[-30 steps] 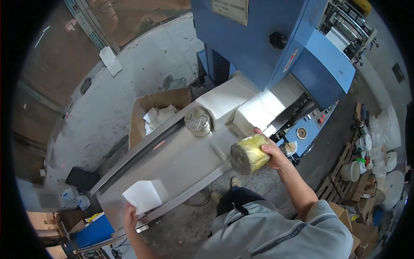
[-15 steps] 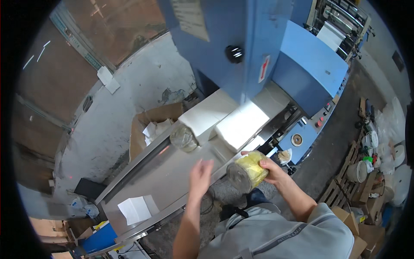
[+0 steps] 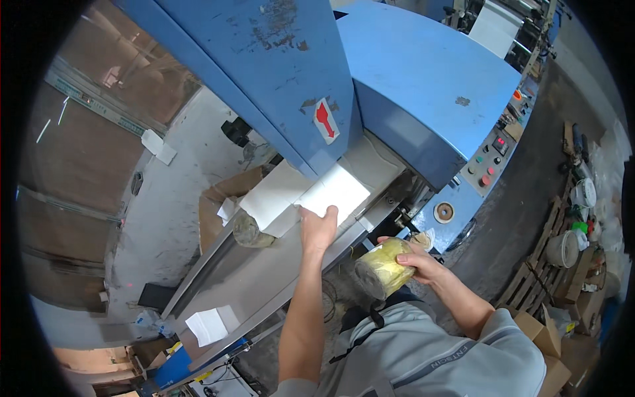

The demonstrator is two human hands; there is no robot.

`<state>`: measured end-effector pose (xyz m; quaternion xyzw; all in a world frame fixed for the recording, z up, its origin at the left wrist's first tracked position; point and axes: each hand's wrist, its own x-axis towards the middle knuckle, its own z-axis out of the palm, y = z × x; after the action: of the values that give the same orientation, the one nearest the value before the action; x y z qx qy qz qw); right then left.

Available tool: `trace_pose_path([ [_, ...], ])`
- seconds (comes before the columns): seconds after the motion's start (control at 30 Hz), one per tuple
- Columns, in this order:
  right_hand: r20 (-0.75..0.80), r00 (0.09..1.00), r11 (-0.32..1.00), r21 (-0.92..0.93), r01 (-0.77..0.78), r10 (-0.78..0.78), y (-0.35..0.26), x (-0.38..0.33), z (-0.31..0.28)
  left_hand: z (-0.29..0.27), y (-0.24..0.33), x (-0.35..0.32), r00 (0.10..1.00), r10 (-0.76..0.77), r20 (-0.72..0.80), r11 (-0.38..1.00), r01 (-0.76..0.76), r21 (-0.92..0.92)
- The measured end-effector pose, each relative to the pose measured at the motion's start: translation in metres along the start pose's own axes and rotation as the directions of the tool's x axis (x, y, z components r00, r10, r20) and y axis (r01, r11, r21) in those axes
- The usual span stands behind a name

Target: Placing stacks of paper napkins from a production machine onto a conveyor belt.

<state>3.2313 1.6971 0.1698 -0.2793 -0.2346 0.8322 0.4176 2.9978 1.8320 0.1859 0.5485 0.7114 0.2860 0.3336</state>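
Workshop corner: scuffed wall, dark grey floor.
On the left, brown panes in metal frames stand above the pale, stained wall and carry thin streaks of reflected light; the fisheye bends their edges. A carton sits between that wall and the metal bench, which has raised side rails. Across the floor on the right, a wooden pallet lies beside a white bucket and clear plastic, with open cartons nearer.
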Motion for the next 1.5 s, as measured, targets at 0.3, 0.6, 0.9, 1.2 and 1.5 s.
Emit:
trace_pose_path([
  [0.3, 0.087, 0.996, 0.999, 0.043, -0.018, 0.014, 0.003, 0.011, 0.015, -0.046, -0.007, -0.018, 0.998, -0.014, 0.066, 1.0, 0.013, 0.021],
  [0.6, 0.042, 0.999, 0.994, -0.106, -0.031, 0.036, 0.027, 0.037, 0.073, -0.166, -0.22, -0.09, 0.993, -0.102, 0.065, 0.741, 0.119, -0.661],
  [0.9, -0.125, 0.977, 0.895, -0.433, 0.102, -0.172, 0.065, 0.101, 0.156, -0.338, -0.339, -0.156, 0.906, -0.222, -0.36, 0.967, 0.158, -0.201],
  [1.2, 0.212, 0.816, -0.114, -0.977, 0.179, -0.538, 0.094, 0.155, 0.196, -0.252, -0.24, -0.14, 0.876, 0.357, 0.323, 0.431, -0.462, 0.775],
  [1.5, 0.214, 0.855, -0.546, -0.833, -0.093, -0.473, 0.091, 0.166, 0.183, -0.324, -0.283, -0.15, 0.886, 0.031, 0.462, 0.419, -0.431, 0.799],
])
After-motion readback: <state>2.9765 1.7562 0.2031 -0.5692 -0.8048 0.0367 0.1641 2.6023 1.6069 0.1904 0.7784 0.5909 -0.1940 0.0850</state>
